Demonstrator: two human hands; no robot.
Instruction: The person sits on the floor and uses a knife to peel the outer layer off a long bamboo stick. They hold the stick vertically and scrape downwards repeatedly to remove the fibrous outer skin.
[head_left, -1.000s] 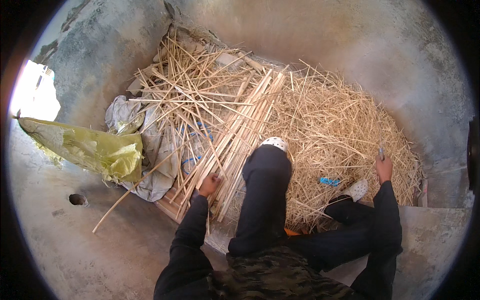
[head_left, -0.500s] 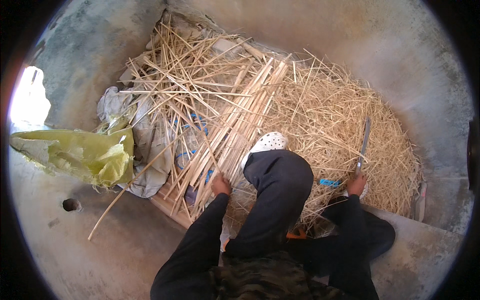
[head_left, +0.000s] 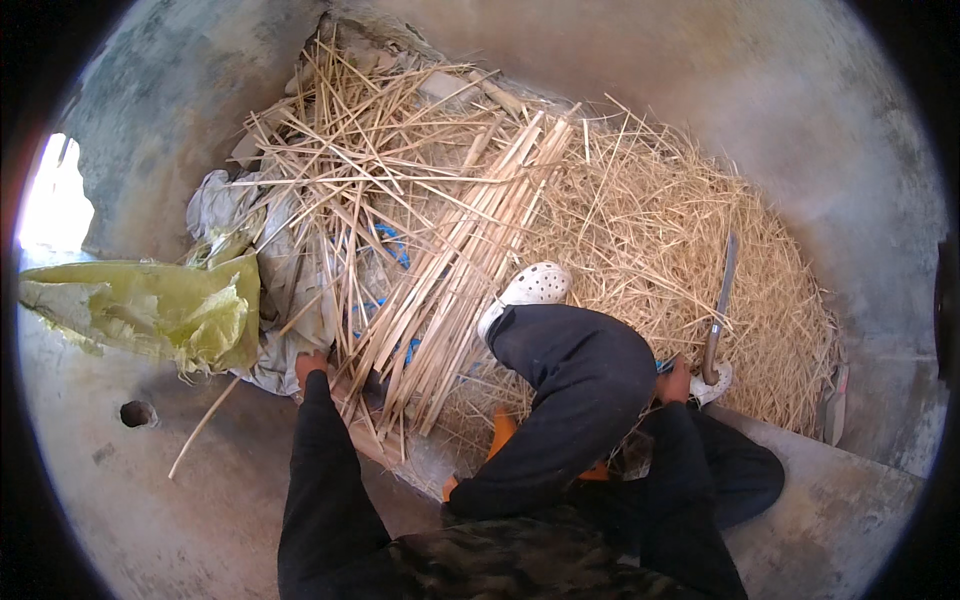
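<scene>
My left hand [head_left: 311, 368] reaches to the lower edge of a crumpled grey cloth [head_left: 285, 355], left of a row of split wooden strips [head_left: 470, 250]. Its fingers are too small to tell whether they grip anything. My right hand [head_left: 675, 382] is closed at a bright blue strip [head_left: 660, 366], of which only a bit shows beside the fingers. Just right of that hand, a long curved-blade knife [head_left: 726, 280] rests on the straw, its brown handle against my white clog. A thin stick [head_left: 202, 428] lies aslant beside the cloth.
A straw heap [head_left: 690, 230] fills the right side. Loose sticks [head_left: 370, 160] are piled at the back left. A torn yellow-green sack [head_left: 150, 310] lies at the left. Concrete walls [head_left: 740, 80] curve around; a small round hole [head_left: 138, 413] is at lower left. My other white clog [head_left: 540, 285] stands by the strips.
My right hand has let go of the knife handle and moved left to the blue strip. My left hand has moved left, from the wooden strips to the grey cloth's edge.
</scene>
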